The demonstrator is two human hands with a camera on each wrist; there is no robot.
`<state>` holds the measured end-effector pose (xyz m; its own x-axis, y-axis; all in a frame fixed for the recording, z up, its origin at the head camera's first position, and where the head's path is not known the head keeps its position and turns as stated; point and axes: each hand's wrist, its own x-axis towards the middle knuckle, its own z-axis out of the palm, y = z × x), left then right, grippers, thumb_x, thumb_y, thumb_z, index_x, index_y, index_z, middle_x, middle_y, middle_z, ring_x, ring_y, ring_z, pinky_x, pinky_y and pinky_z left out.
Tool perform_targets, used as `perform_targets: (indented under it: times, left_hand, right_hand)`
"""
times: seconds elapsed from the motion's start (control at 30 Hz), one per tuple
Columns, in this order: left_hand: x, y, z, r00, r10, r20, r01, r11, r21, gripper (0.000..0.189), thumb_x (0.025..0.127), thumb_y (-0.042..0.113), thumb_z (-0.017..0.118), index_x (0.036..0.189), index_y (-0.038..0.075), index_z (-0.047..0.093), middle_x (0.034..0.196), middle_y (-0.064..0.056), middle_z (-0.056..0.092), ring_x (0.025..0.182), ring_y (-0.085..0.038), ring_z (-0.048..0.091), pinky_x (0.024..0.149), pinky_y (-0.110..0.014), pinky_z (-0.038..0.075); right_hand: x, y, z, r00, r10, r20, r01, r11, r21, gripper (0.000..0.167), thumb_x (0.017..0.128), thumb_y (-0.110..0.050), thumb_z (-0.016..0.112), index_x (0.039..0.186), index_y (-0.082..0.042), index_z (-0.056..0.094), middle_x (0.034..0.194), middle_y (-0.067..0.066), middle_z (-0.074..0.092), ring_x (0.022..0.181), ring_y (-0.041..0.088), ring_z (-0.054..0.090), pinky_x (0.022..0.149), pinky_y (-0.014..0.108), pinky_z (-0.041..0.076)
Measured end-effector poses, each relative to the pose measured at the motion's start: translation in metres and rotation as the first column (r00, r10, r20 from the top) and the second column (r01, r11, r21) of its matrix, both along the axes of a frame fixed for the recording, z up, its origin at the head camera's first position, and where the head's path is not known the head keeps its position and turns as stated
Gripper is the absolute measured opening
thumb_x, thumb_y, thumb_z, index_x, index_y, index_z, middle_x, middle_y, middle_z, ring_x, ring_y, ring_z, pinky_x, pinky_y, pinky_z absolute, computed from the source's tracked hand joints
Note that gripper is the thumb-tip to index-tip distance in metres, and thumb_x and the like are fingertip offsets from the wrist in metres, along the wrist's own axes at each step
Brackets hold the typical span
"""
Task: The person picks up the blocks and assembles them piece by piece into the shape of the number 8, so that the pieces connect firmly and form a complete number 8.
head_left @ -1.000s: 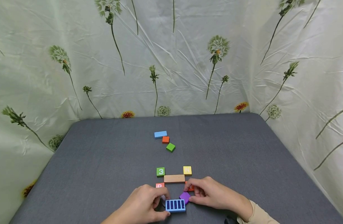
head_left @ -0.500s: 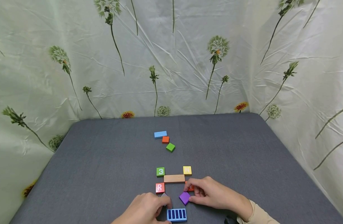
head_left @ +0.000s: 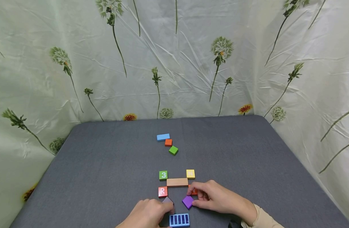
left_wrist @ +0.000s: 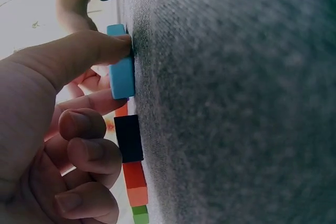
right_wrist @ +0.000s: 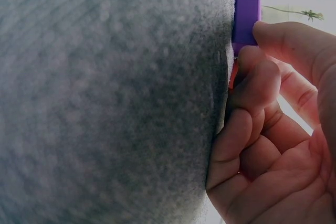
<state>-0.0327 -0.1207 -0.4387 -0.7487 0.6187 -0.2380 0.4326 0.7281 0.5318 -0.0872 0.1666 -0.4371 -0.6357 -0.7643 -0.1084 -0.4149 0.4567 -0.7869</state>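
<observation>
Left hand (head_left: 149,213): pinches blue slotted block (head_left: 179,220), which I see pulled nearer the wearer than a second ago; I judge this widens the gap below purple block (head_left: 187,202). Right hand (head_left: 210,197): pinches purple block, unmoved.

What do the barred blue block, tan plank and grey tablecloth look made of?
Barred blue block: smooth, probably painted wood or plastic, given its even colour. Tan plank: likely bare wood, from its dull tan face. Grey tablecloth: matte fabric; its weave shows.
</observation>
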Motion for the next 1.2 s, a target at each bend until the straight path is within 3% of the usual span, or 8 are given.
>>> perform_targets:
  times: [0.23,0.43,0.7,1.2]
  left_hand:
    - [0.006,0.0023,0.0047,0.996,-0.025,-0.085,0.028,0.999,0.027,0.031,0.084,0.044,0.089,0.106,0.029,0.074,0.066,0.021,0.042,0.055,0.004,0.036,0.049,-0.02,0.031]
    - [0.0051,0.0046,0.0061,0.998,-0.02,-0.065,0.021,1.0,0.023,0.021,0.092,0.039,0.084,0.107,0.027,0.076,0.065,0.02,0.044,0.055,0.004,0.037,0.049,-0.02,0.031]
    - [0.0039,0.0053,0.0073,0.993,0.012,-0.121,-0.009,1.0,0.027,0.018,0.091,0.037,0.085,0.101,0.027,0.073,0.063,0.02,0.043,0.053,0.004,0.038,0.047,-0.02,0.031]
    - [-0.0005,0.0074,0.0077,0.995,0.044,-0.088,-0.044,0.999,0.003,0.02,0.091,0.038,0.085,0.105,0.027,0.075,0.063,0.018,0.042,0.053,0.002,0.037,0.047,-0.023,0.029]
  right_hand:
    - [-0.0001,0.0004,-0.0012,1.0,0.001,-0.012,-0.001,1.0,-0.004,0.016,0.104,-0.024,0.072,0.12,-0.024,0.068,0.076,-0.021,0.051,0.063,-0.009,0.045,0.056,0.014,0.039]
    - [-0.0006,0.0004,-0.0018,1.0,0.0,0.0,0.0,1.0,-0.002,0.016,0.105,-0.025,0.072,0.121,-0.024,0.068,0.076,-0.021,0.051,0.063,-0.009,0.046,0.056,0.015,0.039]
    - [-0.0013,0.0007,-0.0025,1.0,-0.001,0.013,0.001,1.0,0.001,0.016,0.105,-0.025,0.072,0.121,-0.024,0.068,0.076,-0.02,0.052,0.062,-0.009,0.046,0.056,0.015,0.039]
    - [-0.0016,0.0014,-0.0011,1.0,0.003,0.02,-0.003,1.0,0.007,0.016,0.105,-0.025,0.072,0.12,-0.025,0.068,0.077,-0.02,0.051,0.063,-0.009,0.046,0.056,0.015,0.038]
